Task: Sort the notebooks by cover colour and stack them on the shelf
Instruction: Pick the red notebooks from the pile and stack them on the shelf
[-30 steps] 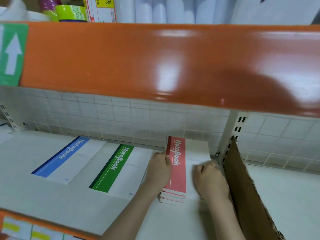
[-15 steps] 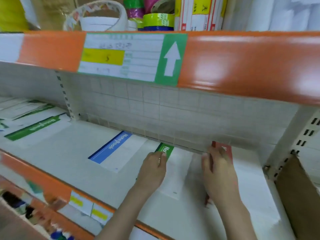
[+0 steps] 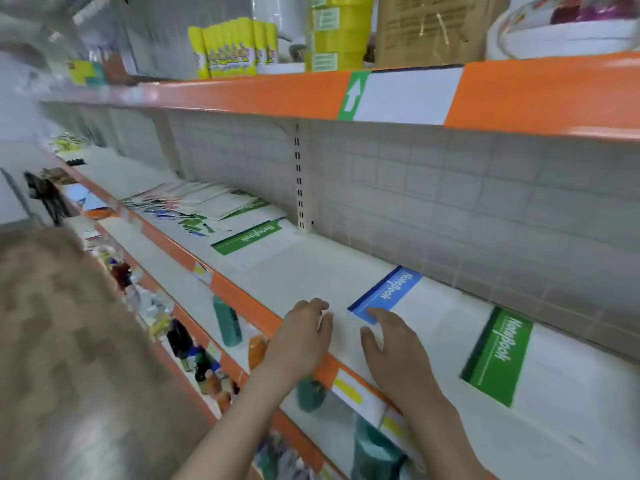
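Observation:
A blue-spined notebook [image 3: 408, 299] lies flat on the white shelf [image 3: 311, 271]. To its right lies a green-spined notebook [image 3: 498, 358]. Further left lies another green-spined notebook [image 3: 249, 239], and beyond it a loose heap of several notebooks [image 3: 194, 206]. My left hand [image 3: 304, 336] hovers over the shelf's front edge with loosely curled fingers and holds nothing. My right hand [image 3: 394, 348] is spread, its fingertips at the near corner of the blue notebook. The red stack is out of view.
The orange shelf lip [image 3: 235, 296] runs along the front. An upper orange shelf [image 3: 519, 95] overhangs, carrying yellow packs [image 3: 232, 46] and a cardboard box [image 3: 429, 29]. Bottles [image 3: 227, 320] stand on the lower shelf. A white upright [image 3: 302, 181] divides the back wall.
The view has swung left, away from the red stack. Both hands left the red and green notebooks and moved left to the shelf's front edge by the blue notebook.

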